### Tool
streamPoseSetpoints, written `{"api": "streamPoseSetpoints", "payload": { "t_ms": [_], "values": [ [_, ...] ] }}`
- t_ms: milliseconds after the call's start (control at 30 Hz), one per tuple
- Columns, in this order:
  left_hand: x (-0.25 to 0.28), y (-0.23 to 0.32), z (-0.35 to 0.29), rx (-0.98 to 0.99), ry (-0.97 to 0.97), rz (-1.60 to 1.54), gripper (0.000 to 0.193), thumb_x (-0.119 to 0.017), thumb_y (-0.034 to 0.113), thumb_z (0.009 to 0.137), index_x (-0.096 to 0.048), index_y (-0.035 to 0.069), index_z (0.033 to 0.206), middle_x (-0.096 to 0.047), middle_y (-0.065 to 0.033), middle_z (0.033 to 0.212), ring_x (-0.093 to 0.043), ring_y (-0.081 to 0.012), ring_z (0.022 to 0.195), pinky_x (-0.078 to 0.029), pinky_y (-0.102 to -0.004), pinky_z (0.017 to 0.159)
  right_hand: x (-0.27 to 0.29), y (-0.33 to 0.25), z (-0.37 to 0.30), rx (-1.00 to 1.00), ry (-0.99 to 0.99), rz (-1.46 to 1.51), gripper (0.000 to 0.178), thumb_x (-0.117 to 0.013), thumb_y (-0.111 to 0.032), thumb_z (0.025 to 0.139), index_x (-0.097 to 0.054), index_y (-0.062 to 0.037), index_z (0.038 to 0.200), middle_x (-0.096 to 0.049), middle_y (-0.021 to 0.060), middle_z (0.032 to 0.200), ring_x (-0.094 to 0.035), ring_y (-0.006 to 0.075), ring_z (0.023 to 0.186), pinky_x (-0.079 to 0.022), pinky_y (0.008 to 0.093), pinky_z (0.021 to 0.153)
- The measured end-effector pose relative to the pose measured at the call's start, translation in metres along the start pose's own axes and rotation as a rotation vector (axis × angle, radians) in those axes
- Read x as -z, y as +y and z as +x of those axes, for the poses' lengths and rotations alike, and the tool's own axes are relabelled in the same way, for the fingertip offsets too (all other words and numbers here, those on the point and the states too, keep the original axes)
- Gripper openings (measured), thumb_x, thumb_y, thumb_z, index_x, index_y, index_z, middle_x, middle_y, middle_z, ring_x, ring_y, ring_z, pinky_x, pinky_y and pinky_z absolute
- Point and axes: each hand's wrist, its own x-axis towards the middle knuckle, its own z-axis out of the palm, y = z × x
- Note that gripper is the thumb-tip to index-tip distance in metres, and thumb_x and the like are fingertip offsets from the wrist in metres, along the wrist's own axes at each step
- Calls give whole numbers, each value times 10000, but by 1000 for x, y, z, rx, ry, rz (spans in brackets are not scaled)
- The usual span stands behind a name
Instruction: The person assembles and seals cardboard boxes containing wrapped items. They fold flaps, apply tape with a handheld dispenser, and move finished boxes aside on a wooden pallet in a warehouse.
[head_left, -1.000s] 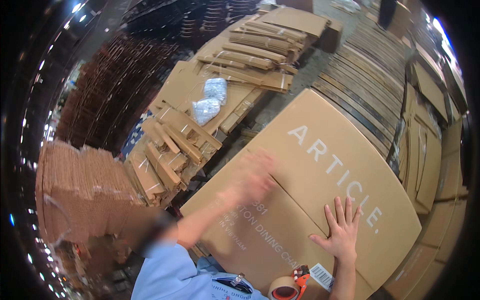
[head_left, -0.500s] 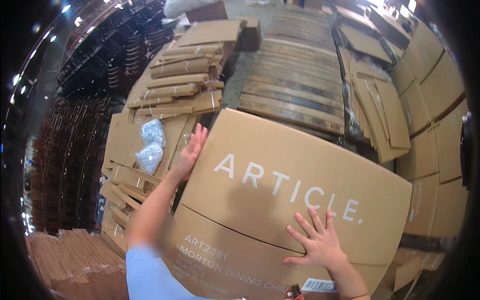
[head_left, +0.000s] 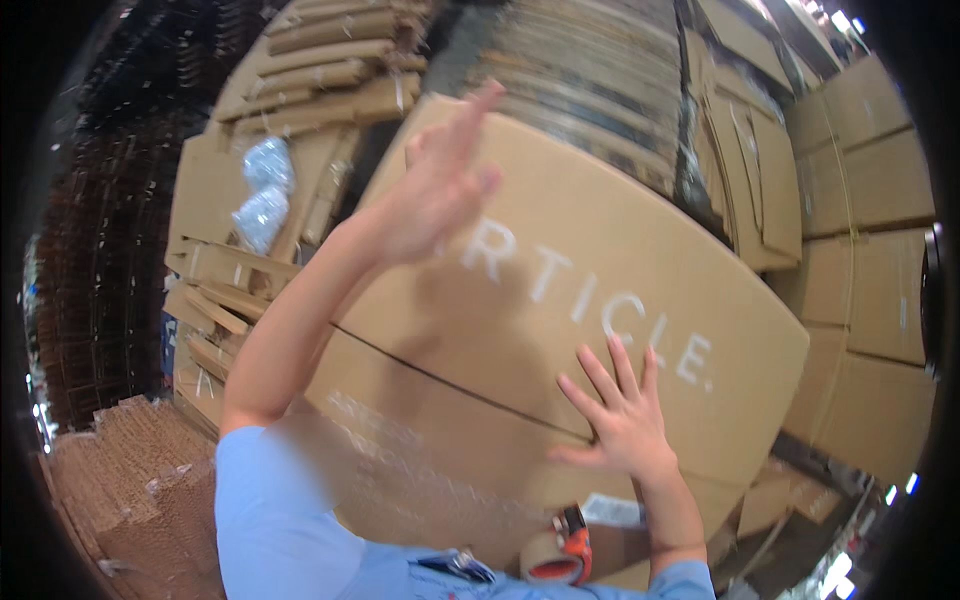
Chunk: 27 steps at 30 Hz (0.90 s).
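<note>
A large cardboard box [head_left: 600, 240] with white printing lies in front of me, a seam crossing its top. Over its far left part my left hand [head_left: 445, 190] is raised, fingers stretched out and blurred, holding nothing. My right hand [head_left: 622, 420] lies with fingers spread on the top near the seam, also holding nothing. By the box's near edge, close to my body, is a tape dispenser [head_left: 568, 545] with orange parts and a tan roll. A white label [head_left: 612, 510] on the box sits beside my right wrist.
Flattened cardboard [head_left: 330, 70] is piled at the far left, with plastic bags of pale contents [head_left: 265, 190] nearby. Wooden pallets [head_left: 590, 70] lie beyond the box. Stacked cartons [head_left: 880, 210] line the right. Brown corrugated sheets [head_left: 125, 490] stand at the near left.
My left hand has come off the box's left edge and swung up and right over the top. My right hand stays spread on the box. More of the tape dispenser shows.
</note>
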Motion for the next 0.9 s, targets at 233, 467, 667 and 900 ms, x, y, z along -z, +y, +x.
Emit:
{"api": "streamPoseSetpoints", "payload": {
  "t_ms": [233, 467, 667, 900],
  "values": [
    [-101, 120, -186, -287, -410, 481, 869, -508, 690, 969, -530, 5, 1504, -407, -140, 1658, -294, -301, 1584, -194, -551, 1284, -3, 14, -17, -10, 13, 166, 928, -691, -780, 782, -559, -242, 1526, -370, 56, 1691, -218, 362, 1604, -85, 726, 1232],
    [-125, 141, -145, -262, -454, 551, 821, -516, 629, 976, -479, 49, 1556, -356, -134, 1691, -261, -294, 1597, -157, -551, 1295, -17, 19, -25, 49, 56, 210, 1010, -691, -741, 816, -441, -145, 1592, -309, 53, 1712, -188, 307, 1612, -124, 687, 1251],
    [-131, 145, -147, -279, -439, 640, 679, -505, 520, 1020, -384, 258, 1635, -213, -108, 1748, -160, -294, 1623, -100, -571, 1307, -26, 40, -19, 134, 308, 273, 663, -716, -496, 917, -609, -82, 1424, -509, 90, 1569, -403, 316, 1500, -231, 595, 1233],
    [-141, 163, -151, -244, -474, 620, 562, -358, 439, 1110, -315, 318, 1657, -211, 8, 1754, -132, -282, 1628, -84, -654, 1286, 15, -52, -121, -396, 784, 358, 377, -734, -80, 906, -699, 2, 1272, -674, 183, 1283, -646, 316, 1208, -502, 424, 1050]
  ]
}}
